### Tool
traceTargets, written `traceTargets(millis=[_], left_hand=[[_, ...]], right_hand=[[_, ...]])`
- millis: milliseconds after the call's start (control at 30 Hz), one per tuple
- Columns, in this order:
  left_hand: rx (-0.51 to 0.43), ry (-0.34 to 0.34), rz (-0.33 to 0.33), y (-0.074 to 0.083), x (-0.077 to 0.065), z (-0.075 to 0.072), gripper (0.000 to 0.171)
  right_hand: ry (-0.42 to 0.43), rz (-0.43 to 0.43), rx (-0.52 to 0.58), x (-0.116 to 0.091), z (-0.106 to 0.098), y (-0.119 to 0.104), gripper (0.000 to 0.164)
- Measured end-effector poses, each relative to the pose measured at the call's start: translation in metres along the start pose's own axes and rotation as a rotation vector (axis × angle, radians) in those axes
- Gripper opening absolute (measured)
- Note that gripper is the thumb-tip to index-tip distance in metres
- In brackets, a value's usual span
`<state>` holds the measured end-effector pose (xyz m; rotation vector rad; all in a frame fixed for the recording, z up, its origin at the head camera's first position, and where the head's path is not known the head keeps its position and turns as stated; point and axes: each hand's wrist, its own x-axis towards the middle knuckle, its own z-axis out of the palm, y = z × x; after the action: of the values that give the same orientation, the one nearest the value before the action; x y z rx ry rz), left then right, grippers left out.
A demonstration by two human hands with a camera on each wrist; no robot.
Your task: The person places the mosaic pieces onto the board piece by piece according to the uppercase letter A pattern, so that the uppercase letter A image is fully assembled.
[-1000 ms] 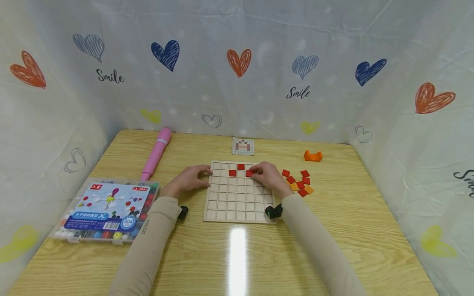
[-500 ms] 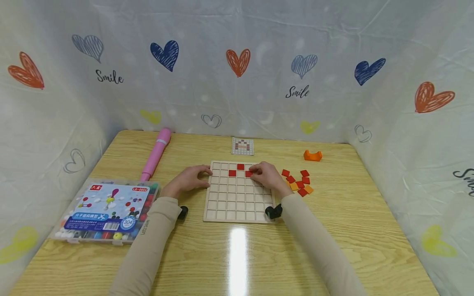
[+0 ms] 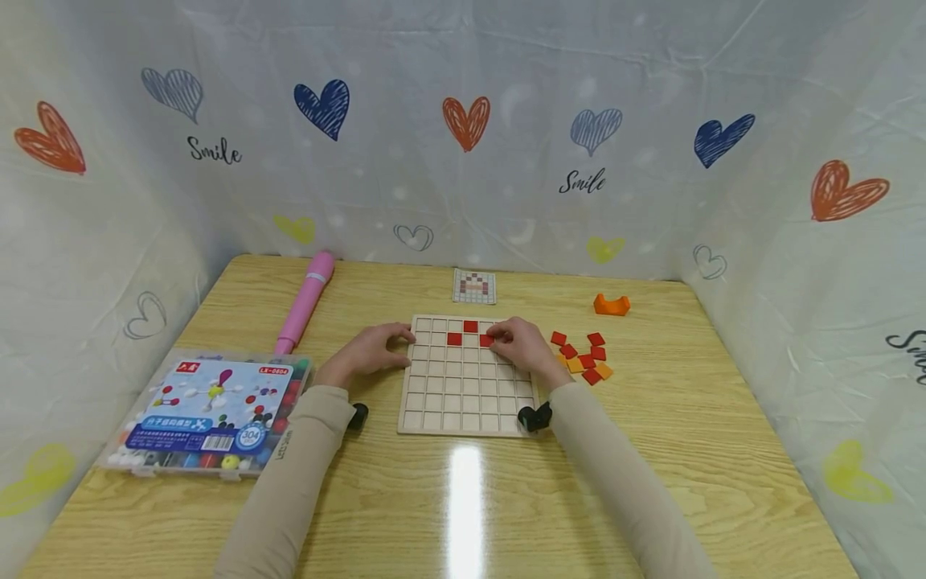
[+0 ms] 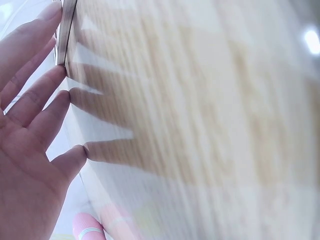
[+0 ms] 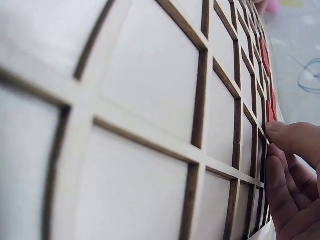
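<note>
At the gridded board, left hand spread along its edge, right hand relaxed against a red tile

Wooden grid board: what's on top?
Three red square tiles near its far edge; the right hand partly covers the rightmost. In the head view, that hand and a black wrist device hide some cells.

Pink tube behind plastic kit box; orange notched piece; heart-print curtain beyond.
</note>
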<state>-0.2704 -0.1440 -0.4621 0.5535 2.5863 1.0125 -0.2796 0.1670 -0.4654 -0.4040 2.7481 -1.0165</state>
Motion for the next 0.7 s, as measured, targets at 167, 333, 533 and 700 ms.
traceTargets(millis=[167, 333, 533, 700], left_hand=[[0.01, -0.001, 0.006, 0.0, 0.001, 0.0, 0.036], [0.008, -0.002, 0.006, 0.0, 0.002, 0.0, 0.036], [0.005, -0.004, 0.013, 0.0, 0.002, 0.001, 0.036], [-0.008, -0.001, 0.01, -0.001, 0.002, 0.0, 0.036]], right_hand=[[0.059, 0.02, 0.092, -0.01, -0.003, 0.002, 0.034], [0.129, 0.059, 0.153, -0.033, -0.007, 0.004, 0.035], [0.185, 0.117, 0.168, -0.075, -0.008, 0.01, 0.039], [0.21, 0.185, 0.134, -0.107, -0.013, 0.027, 0.042]])
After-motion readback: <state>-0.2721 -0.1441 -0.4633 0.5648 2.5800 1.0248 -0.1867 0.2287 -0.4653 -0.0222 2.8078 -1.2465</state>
